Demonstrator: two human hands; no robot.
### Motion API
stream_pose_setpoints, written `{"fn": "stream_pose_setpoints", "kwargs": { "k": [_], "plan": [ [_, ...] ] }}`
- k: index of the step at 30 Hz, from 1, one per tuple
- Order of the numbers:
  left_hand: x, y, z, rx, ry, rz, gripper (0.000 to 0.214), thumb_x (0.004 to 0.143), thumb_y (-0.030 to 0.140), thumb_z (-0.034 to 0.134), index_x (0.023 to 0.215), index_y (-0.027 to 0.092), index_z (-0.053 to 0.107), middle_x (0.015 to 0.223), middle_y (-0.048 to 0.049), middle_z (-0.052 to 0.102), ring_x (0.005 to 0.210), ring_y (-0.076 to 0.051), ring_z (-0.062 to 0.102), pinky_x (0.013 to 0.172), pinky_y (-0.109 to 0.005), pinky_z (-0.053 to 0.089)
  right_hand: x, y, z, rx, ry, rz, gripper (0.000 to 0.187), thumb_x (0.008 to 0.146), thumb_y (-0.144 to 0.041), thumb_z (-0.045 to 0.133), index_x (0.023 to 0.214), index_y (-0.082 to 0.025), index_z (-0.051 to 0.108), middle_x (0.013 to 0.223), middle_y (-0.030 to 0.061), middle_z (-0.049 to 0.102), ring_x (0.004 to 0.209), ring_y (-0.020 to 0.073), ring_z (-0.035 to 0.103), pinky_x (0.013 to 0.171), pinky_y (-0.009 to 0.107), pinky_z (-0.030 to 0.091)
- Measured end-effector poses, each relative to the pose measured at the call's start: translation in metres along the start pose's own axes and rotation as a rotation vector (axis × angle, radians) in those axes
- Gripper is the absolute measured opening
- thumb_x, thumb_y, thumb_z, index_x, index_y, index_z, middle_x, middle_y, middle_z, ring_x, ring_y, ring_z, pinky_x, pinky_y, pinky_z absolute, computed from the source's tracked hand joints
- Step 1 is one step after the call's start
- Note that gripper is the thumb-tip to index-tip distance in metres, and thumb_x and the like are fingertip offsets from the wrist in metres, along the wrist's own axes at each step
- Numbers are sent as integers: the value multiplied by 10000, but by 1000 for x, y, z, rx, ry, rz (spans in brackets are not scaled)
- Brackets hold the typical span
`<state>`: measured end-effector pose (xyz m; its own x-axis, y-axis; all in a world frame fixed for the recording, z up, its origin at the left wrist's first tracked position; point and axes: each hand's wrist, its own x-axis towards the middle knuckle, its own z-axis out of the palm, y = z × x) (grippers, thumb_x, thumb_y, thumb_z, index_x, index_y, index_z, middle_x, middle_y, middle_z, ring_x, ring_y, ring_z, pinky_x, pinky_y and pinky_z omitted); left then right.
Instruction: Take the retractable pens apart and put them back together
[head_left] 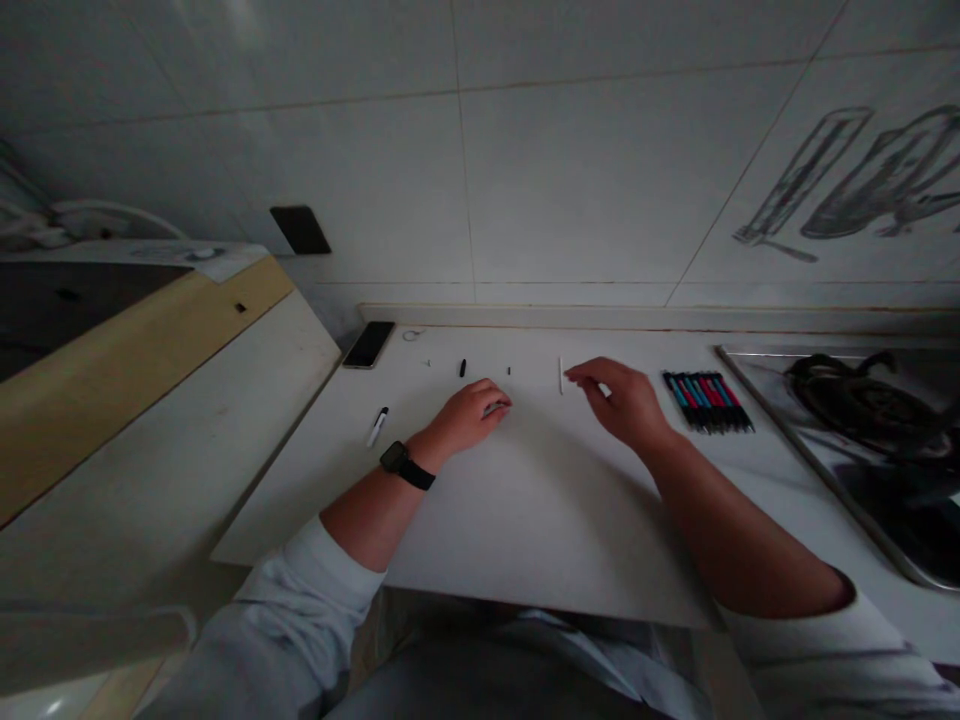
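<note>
between my left hand (472, 412) and right hand (621, 398) the desk (540, 490) is bare, a free lane running back to its near edge. farther out, a thin white rod (561, 382) lies by the right one, and two small black pieces (463, 368) dot the way left, with gaps between. pens (707, 402) and the stove (817, 425) crowd my right; the wall (570, 200) closes the back.
</note>
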<state>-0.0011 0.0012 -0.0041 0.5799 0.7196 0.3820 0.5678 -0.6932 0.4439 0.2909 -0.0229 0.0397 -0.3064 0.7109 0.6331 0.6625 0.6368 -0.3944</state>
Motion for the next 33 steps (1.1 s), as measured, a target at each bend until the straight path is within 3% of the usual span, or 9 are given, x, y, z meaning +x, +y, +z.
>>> {"fn": "stream_pose_setpoints", "kwargs": {
  "k": [3, 5, 10, 13, 16, 21, 25, 28, 33],
  "plan": [
    [0, -1, -20, 98, 53, -67, 135, 979, 224, 585, 1004, 194, 715, 1001, -63, 681, 876, -171, 639, 821, -307, 514, -8, -16, 25, 74, -311, -67, 287, 972, -167, 495, 1075, -231, 756, 1022, 61, 772, 920, 194, 718, 850, 317, 551],
    [-3, -9, -41, 168, 76, -156, 120, 967, 241, 593, 966, 195, 704, 964, -54, 687, 840, -171, 634, 793, -301, 498, -13, -16, 36, 77, -433, -82, 300, 967, -159, 490, 1075, -227, 762, 1023, 63, 773, 925, 199, 718, 856, 319, 547],
    [-31, -55, -100, 324, 51, -630, 217, 901, 381, 671, 984, 181, 689, 935, -70, 727, 814, -197, 649, 707, -284, 460, -17, -9, 41, 62, -494, -57, 310, 978, -168, 479, 1094, -219, 762, 1055, 71, 767, 946, 209, 712, 877, 325, 532],
    [-53, -80, -124, 437, -184, -861, 278, 810, 442, 741, 866, 171, 706, 862, -81, 734, 752, -214, 641, 652, -289, 417, -15, -9, 39, 48, -499, -51, 315, 976, -166, 477, 1100, -217, 762, 1059, 73, 766, 945, 215, 708, 869, 329, 527],
    [-66, -91, -135, 402, -488, -935, 331, 764, 493, 744, 668, 181, 690, 710, -62, 706, 680, -211, 624, 623, -290, 388, -15, -9, 39, 41, -512, -47, 315, 971, -165, 483, 1101, -219, 765, 1061, 76, 766, 946, 220, 707, 870, 335, 524],
    [-66, -88, -130, 356, -592, -913, 249, 759, 421, 707, 672, 187, 714, 658, -34, 681, 638, -191, 603, 612, -289, 375, -15, -8, 42, 55, -523, -56, 320, 962, -160, 492, 1113, -227, 766, 1056, 76, 767, 955, 218, 706, 879, 336, 523],
    [-54, -76, -113, 243, -505, -791, 183, 783, 358, 683, 826, 186, 730, 747, -36, 721, 676, -191, 634, 618, -279, 409, -15, -10, 42, 61, -534, -56, 304, 972, -175, 493, 1111, -219, 760, 1071, 77, 768, 966, 220, 709, 897, 343, 527],
    [-39, -50, -91, 88, -288, -552, 191, 833, 344, 675, 953, 198, 705, 903, -42, 755, 793, -186, 674, 690, -268, 465, -16, -15, 44, 72, -524, -41, 300, 986, -192, 491, 1147, -216, 743, 1111, 81, 763, 994, 222, 707, 912, 345, 525],
    [-14, 10, -44, -49, -191, -128, 123, 932, 310, 652, 997, 224, 711, 985, -34, 753, 907, -179, 696, 814, -281, 502, -17, -24, 51, 156, -459, 64, 363, 975, -257, 571, 1325, -199, 645, 1156, 103, 737, 914, 193, 702, 846, 313, 526]
  ]
}}
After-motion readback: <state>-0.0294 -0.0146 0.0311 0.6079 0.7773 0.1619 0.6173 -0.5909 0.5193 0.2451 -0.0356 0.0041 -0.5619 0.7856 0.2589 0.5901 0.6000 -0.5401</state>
